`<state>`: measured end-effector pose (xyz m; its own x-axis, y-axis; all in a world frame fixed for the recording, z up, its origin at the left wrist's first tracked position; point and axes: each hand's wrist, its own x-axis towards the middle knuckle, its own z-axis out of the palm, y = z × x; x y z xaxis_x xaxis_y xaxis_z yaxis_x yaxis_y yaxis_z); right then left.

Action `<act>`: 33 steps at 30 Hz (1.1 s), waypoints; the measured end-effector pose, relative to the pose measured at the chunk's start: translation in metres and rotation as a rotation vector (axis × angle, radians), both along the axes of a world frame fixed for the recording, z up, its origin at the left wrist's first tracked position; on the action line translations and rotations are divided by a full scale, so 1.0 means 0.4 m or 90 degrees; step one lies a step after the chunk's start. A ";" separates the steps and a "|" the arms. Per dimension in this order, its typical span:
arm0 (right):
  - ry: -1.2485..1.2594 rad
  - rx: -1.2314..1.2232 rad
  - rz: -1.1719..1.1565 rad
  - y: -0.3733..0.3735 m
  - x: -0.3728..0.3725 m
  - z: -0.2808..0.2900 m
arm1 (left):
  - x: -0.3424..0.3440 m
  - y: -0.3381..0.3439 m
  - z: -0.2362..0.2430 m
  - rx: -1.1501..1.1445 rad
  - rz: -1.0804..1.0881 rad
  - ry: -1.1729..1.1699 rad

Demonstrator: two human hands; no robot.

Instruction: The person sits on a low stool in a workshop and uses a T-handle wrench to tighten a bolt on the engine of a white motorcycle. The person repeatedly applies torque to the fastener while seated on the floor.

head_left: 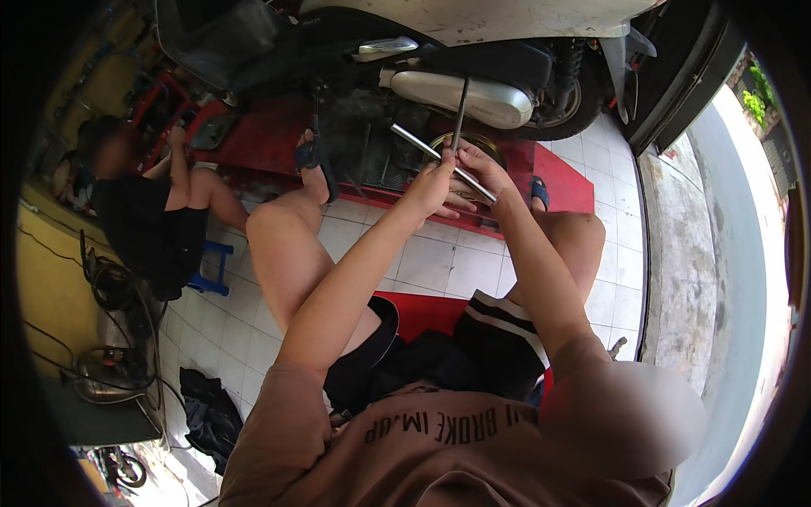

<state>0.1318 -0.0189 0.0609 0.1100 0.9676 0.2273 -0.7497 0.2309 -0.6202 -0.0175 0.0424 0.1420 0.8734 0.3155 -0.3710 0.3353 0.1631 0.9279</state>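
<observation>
My left hand (433, 193) and my right hand (481, 171) meet in front of the scooter's side. A straight silver metal bar (415, 141) runs slantwise through my hands, its lower end beside my right wrist. My left hand is closed on this bar, some of its fingers showing below. A thin dark rod (461, 114) rises from between my fingertips, with my right hand closed around its lower end. My fingers hide whether rod and bar are joined. Just beyond the hands is a round gold-coloured part (490, 150), partly covered by them.
A scooter (473, 99) stands on a red platform (564, 182) ahead of me. At left, another person (144, 203) sits on a blue stool (215, 269). Black cables (110, 283) and a metal tank (110, 376) are at far left. Dark cloth (207, 414) lies on the tiles.
</observation>
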 end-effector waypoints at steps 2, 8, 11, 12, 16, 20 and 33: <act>-0.037 0.011 0.022 0.010 -0.004 0.006 | -0.014 0.023 0.017 -0.095 -0.032 0.022; -0.034 -0.007 -0.008 0.024 -0.036 0.020 | -0.069 0.012 0.112 0.515 0.047 -0.139; -0.016 -0.027 -0.041 0.027 -0.035 0.021 | -0.094 0.033 0.135 0.758 0.161 -0.012; -0.011 -0.011 -0.036 0.032 -0.039 0.030 | -0.101 0.036 0.117 0.773 0.099 0.070; -0.048 0.023 -0.014 0.024 -0.018 0.050 | -0.105 0.017 0.048 0.764 -0.168 0.096; -0.131 -0.056 -0.068 0.025 -0.003 0.037 | -0.090 0.000 0.084 0.595 -0.227 -0.149; -0.081 -0.066 -0.104 0.035 -0.011 0.033 | -0.102 -0.028 0.095 0.564 -0.182 -0.143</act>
